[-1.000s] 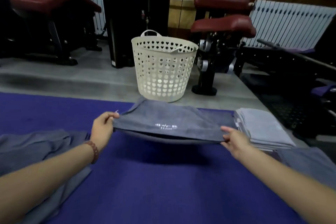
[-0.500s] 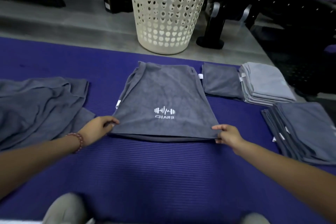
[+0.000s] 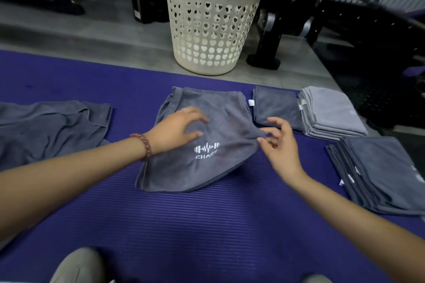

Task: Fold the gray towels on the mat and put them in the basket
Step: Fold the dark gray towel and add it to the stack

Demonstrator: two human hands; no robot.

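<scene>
**Desk:** Where is the towel?

**Photographer:** A folded gray towel (image 3: 220,126) with a white barbell logo lies at centre frame on a purple mat (image 3: 207,225). Its right corner is lifted a little off the mat.

**Desk:** And the person's hands?

**Photographer:** The left hand (image 3: 174,131), with a bead bracelet (image 3: 144,146) at the wrist, is over the towel's upper left part. Its fingers (image 3: 195,113) are spread and gently bent, gripping nothing. The right hand (image 3: 280,147) is at the raised right corner with its fingers loosely curled. Blur hides whether they pinch the cloth.

**Desk:** The basket?

**Photographer:** A cream basket (image 3: 204,37) with heart-shaped holes stands upright at top centre, on the gray floor (image 3: 92,39) just beyond the mat's far edge.

**Desk:** What else is on the mat?

**Photographer:** A loose gray heap (image 3: 46,126) sits at left. Just right of the towel lies a dark folded towel (image 3: 276,105), touching a pale stack (image 3: 331,110). A dark stack (image 3: 386,167) sits at the right edge, nearer the camera.
</scene>
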